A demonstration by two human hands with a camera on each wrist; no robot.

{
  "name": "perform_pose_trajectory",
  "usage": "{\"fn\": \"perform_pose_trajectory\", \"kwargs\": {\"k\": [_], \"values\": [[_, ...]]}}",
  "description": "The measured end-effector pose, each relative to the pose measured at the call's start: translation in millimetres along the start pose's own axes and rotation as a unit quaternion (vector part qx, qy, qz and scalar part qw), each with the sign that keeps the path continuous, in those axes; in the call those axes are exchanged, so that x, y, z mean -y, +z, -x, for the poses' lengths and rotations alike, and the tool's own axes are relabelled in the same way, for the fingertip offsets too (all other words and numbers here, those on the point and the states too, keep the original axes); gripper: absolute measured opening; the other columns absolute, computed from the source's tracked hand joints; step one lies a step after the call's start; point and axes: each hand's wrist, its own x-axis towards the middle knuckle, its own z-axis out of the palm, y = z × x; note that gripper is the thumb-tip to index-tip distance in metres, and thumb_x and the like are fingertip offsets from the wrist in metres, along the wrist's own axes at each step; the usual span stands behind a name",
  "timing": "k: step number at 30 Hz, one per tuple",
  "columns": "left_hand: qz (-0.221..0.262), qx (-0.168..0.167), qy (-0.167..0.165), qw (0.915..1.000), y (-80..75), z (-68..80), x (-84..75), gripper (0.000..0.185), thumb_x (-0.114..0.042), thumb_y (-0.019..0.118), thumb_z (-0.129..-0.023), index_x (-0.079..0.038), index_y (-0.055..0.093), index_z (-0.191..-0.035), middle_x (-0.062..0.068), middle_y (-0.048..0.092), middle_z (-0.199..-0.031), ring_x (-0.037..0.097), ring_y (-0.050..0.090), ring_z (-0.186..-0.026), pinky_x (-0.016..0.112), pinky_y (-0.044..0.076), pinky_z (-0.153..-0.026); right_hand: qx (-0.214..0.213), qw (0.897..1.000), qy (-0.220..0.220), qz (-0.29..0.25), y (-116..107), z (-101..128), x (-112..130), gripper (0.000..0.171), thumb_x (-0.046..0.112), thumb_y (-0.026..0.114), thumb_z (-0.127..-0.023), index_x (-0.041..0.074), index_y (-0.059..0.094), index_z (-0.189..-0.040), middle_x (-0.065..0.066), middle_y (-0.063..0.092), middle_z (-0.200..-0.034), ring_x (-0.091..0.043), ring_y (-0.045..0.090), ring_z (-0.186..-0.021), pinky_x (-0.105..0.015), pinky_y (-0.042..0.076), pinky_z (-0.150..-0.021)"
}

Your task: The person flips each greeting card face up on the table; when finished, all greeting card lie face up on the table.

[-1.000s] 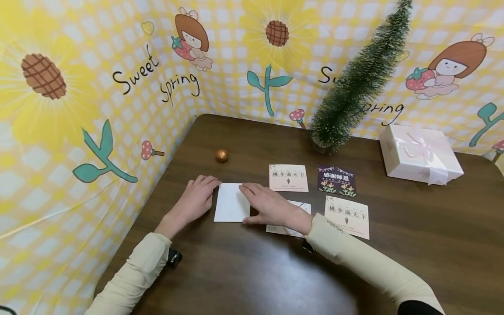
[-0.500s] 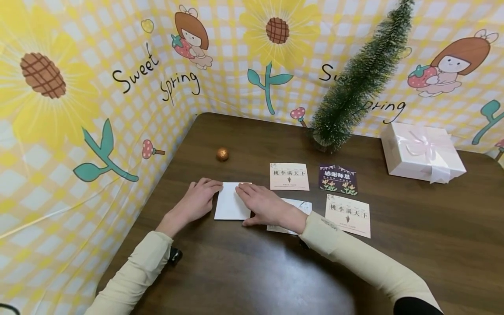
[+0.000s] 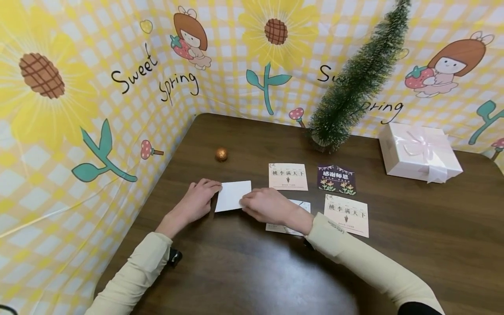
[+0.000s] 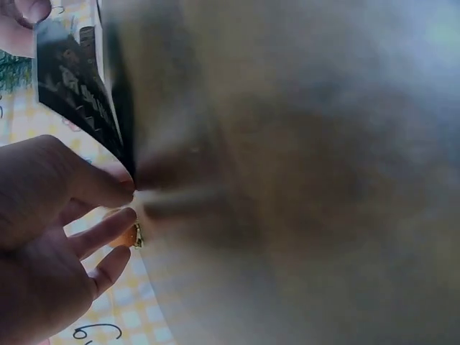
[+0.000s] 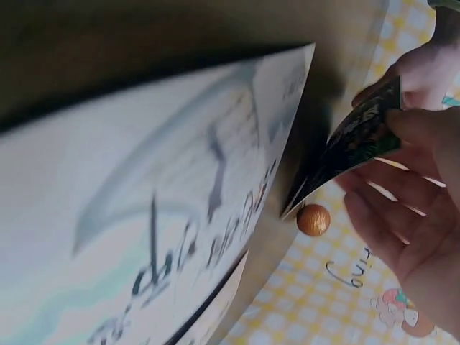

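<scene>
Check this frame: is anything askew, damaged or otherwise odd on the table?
Only one thing stands out: the white-backed card is tilted up off the table, its near edge pinched by the right hand, while the left hand touches its left edge. The right wrist view shows a dark printed underside. The other cards lie flat; nothing looks damaged.

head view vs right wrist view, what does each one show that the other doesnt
Only the head view shows the white upper face of the card being lifted, the left hand at its left edge, the small tree, the gift box and three printed cards in full. Only the right wrist view shows the lifted card's dark printed underside and a close, blurred look at the card lying beneath the wrist. Both show the right hand pinching the lifted card, the gold ball and the brown table.
</scene>
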Motion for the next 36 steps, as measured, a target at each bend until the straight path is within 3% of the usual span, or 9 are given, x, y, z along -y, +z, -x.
{"fn": "perform_pose_trajectory", "kwargs": {"k": [6, 11, 14, 18, 23, 26, 29, 32, 36], "values": [[0.011, -0.049, 0.030, 0.9983, -2.1, -3.8, -5.2, 0.026, -0.006, 0.069, -0.086, -0.004, 0.067, -0.112, 0.010, 0.067, -0.115, 0.031, 0.057, -0.107, 0.048, 0.041, -0.078, -0.103, 0.993, 0.010, 0.061, -5.6, 4.8, -9.1, 0.010, 0.012, 0.060, -0.096, 0.012, 0.069, -0.099, 0.001, 0.072, -0.089, -0.015, 0.068, -0.079, -0.030, 0.054, -0.066], [0.050, -0.117, 0.055, 0.9904, -0.2, -8.8, -15.7, 0.010, -0.012, 0.075, -0.085, -0.012, 0.068, -0.092, 0.000, 0.067, -0.088, 0.020, 0.057, -0.081, 0.037, 0.038, -0.067, -0.152, 0.986, 0.043, 0.044, -10.6, 5.5, -14.5, 0.013, 0.006, 0.063, -0.092, 0.009, 0.068, -0.103, -0.002, 0.071, -0.089, -0.017, 0.067, -0.078, -0.030, 0.054, -0.066], [0.068, -0.138, 0.059, 0.9863, -1.3, -11.3, -21.4, 0.006, -0.012, 0.074, -0.086, -0.011, 0.068, -0.088, -0.002, 0.064, -0.080, 0.017, 0.055, -0.072, 0.036, 0.040, -0.064, -0.153, 0.986, 0.067, 0.016, -15.4, 6.0, -17.6, 0.014, 0.007, 0.063, -0.093, 0.009, 0.068, -0.106, -0.002, 0.071, -0.091, -0.017, 0.068, -0.079, -0.031, 0.054, -0.069], [0.127, -0.137, 0.041, 0.9816, -3.5, -14.9, -26.8, 0.008, -0.010, 0.074, -0.085, -0.005, 0.068, -0.088, 0.001, 0.062, -0.075, 0.013, 0.050, -0.064, 0.031, 0.042, -0.060, -0.150, 0.981, 0.111, -0.060, -21.7, 10.2, -23.0, 0.021, 0.020, 0.060, -0.097, 0.008, 0.065, -0.114, -0.004, 0.071, -0.096, -0.017, 0.067, -0.079, -0.033, 0.054, -0.068], [0.212, -0.138, 0.018, 0.9673, -7.1, -17.0, -33.8, 0.010, -0.010, 0.074, -0.085, -0.002, 0.070, -0.089, 0.007, 0.066, -0.078, 0.012, 0.048, -0.062, 0.026, 0.040, -0.057, -0.152, 0.953, 0.177, -0.193, -23.2, 19.6, -31.0, 0.036, 0.024, 0.065, -0.095, 0.006, 0.056, -0.125, -0.007, 0.070, -0.108, -0.022, 0.068, -0.096, -0.037, 0.054, -0.079], [0.245, -0.142, 0.013, 0.9589, -10.6, -17.6, -38.4, 0.007, -0.010, 0.074, -0.085, -0.004, 0.071, -0.083, 0.007, 0.066, -0.078, 0.012, 0.048, -0.062, 0.025, 0.040, -0.055, -0.145, 0.942, 0.190, -0.236, -22.1, 23.5, -34.0, 0.029, 0.021, 0.067, -0.093, 0.007, 0.060, -0.116, -0.007, 0.071, -0.105, -0.022, 0.068, -0.097, -0.035, 0.054, -0.080], [0.266, -0.136, 0.010, 0.9541, -13.5, -18.9, -42.5, 0.007, -0.011, 0.073, -0.086, -0.005, 0.070, -0.084, 0.007, 0.067, -0.079, 0.012, 0.049, -0.062, 0.024, 0.040, -0.054, -0.140, 0.937, 0.188, -0.259, -21.4, 25.1, -35.2, 0.011, 0.018, 0.067, -0.093, 0.009, 0.063, -0.097, -0.006, 0.072, -0.098, -0.018, 0.068, -0.090, -0.030, 0.054, -0.075], [0.273, -0.132, 0.000, 0.9529, -14.0, -20.5, -44.9, 0.016, -0.013, 0.073, -0.087, -0.003, 0.068, -0.098, 0.007, 0.068, -0.085, 0.015, 0.051, -0.066, 0.025, 0.041, -0.057, -0.146, 0.929, 0.193, -0.280, -20.2, 25.9, -35.2, 0.014, 0.016, 0.066, -0.093, 0.011, 0.059, -0.083, -0.004, 0.072, -0.090, -0.015, 0.067, -0.082, -0.028, 0.054, -0.071], [0.287, -0.137, -0.022, 0.9477, -12.0, -22.6, -47.4, 0.038, -0.017, 0.075, -0.086, -0.002, 0.060, -0.118, 0.008, 0.065, -0.090, 0.021, 0.051, -0.069, 0.027, 0.040, -0.061, -0.177, 0.906, 0.221, -0.314, -18.8, 26.5, -33.8, 0.015, 0.013, 0.068, -0.092, 0.010, 0.060, -0.080, -0.002, 0.068, -0.082, -0.013, 0.064, -0.075, -0.031, 0.055, -0.071]]}}
